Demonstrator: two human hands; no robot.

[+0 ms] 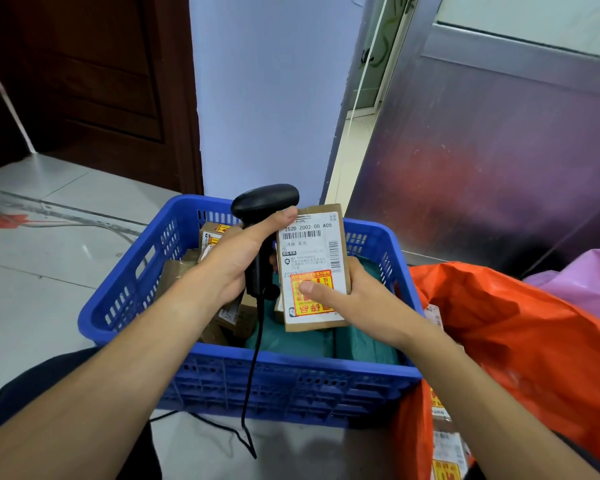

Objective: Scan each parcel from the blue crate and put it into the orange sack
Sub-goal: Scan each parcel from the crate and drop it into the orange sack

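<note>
Fingers of the right hand point(357, 299) are hidden behind the brown parcel point(312, 268) it grasps. Only the thumb shows, pressed on the red and yellow sticker low on the white label. That thumb covers part of the sticker, and the label's small print is too blurred to read.

The left hand point(236, 258) is clenched round the handle of the black scanner point(264, 200), with its thumb laid up against the parcel's top left corner. Its other fingers curl out of sight behind the handle. The scanner's window faces away, so its aim cannot be told.

The parcel stands upright above the middle of the blue crate point(118, 299), label toward the camera, just beside the scanner. The scanner's cable point(252, 375) drops over the crate's near wall to the floor.

Other brown parcels point(212, 237) lie toward the crate's far left corner and green bags point(309, 341) along its near right side, all largely covered by the hands. The orange sack point(499, 323) sits against the crate's right wall. Labelled parcels point(444, 445) inside it are cut off by the bottom edge, as are both forearms.
</note>
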